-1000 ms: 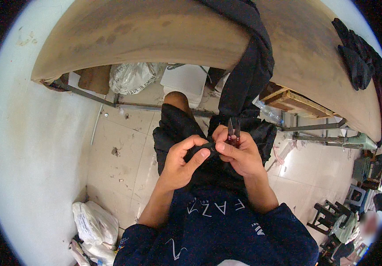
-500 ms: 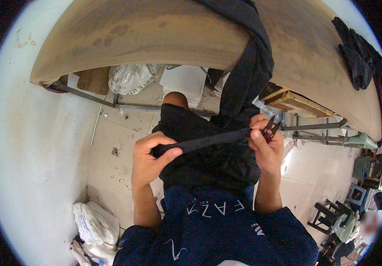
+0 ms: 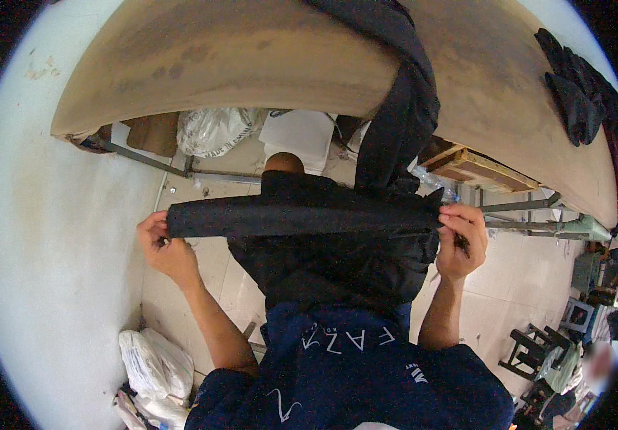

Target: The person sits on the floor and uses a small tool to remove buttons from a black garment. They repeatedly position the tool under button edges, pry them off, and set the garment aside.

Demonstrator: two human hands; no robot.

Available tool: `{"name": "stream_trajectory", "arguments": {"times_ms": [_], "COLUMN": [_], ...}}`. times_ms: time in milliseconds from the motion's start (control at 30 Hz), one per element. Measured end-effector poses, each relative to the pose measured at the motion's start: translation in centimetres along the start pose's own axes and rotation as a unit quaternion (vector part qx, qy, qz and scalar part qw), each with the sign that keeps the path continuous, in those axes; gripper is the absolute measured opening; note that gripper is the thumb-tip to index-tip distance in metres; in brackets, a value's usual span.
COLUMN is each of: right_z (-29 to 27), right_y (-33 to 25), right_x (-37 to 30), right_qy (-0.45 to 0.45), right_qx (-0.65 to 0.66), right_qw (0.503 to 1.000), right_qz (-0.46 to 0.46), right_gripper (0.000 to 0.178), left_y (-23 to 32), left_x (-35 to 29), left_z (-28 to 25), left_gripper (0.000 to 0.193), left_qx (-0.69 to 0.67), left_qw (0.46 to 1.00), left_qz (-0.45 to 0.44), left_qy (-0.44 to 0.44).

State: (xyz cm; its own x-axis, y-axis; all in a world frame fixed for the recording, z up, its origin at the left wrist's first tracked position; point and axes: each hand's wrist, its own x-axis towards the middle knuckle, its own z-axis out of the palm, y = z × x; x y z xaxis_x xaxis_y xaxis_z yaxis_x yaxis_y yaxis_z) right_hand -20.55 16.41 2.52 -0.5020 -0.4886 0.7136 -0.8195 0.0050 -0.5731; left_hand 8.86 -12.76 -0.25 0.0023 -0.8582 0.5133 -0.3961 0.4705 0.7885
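Note:
Across my lap I hold a black garment (image 3: 309,216), its band-like edge stretched flat from side to side. My left hand (image 3: 167,247) pinches the left end of this edge between bent fingers. At the other end, my right hand (image 3: 461,240) grips the edge with thumb and fingertips. Dark thread snips (image 3: 461,246) sit in my right palm, mostly hidden by the fingers. A long black piece of cloth (image 3: 402,115) runs from the table down to my lap.
A brown cloth-covered table (image 3: 252,64) curves across the front. More black clothing (image 3: 574,100) hangs at its right. Beneath are a plastic bag (image 3: 216,130), a white stack (image 3: 296,136) and a wooden drawer (image 3: 488,170). White bags (image 3: 155,365) and a black stool (image 3: 531,350) stand on the floor.
My hands have moved apart, the left one farther left and the right one slightly right. The black band between them is now longer and wider.

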Motion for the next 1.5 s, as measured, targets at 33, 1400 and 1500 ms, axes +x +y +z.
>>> {"name": "stream_trajectory", "arguments": {"times_ms": [33, 1400, 1500], "right_z": [-0.6, 1.2, 1.2], "right_y": [0.1, 0.6, -2.1], "right_x": [-0.1, -1.3, 0.3], "right_qy": [-0.026, -0.094, -0.116], "right_qx": [-0.002, -0.060, -0.037], "right_qw": [1.000, 0.953, 0.953], "right_qz": [0.003, 0.283, 0.276], "right_gripper": [0.018, 0.035, 0.045], "left_y": [-0.6, 7.4, 8.1], "left_x": [0.1, -2.7, -3.2], "left_z": [-0.3, 2.1, 2.3], "left_gripper": [0.024, 0.016, 0.016], "left_qx": [-0.028, -0.370, -0.332], "left_qw": [0.999, 0.906, 0.916], "left_qz": [-0.026, 0.009, 0.011], "left_qy": [0.030, -0.207, -0.223]}}
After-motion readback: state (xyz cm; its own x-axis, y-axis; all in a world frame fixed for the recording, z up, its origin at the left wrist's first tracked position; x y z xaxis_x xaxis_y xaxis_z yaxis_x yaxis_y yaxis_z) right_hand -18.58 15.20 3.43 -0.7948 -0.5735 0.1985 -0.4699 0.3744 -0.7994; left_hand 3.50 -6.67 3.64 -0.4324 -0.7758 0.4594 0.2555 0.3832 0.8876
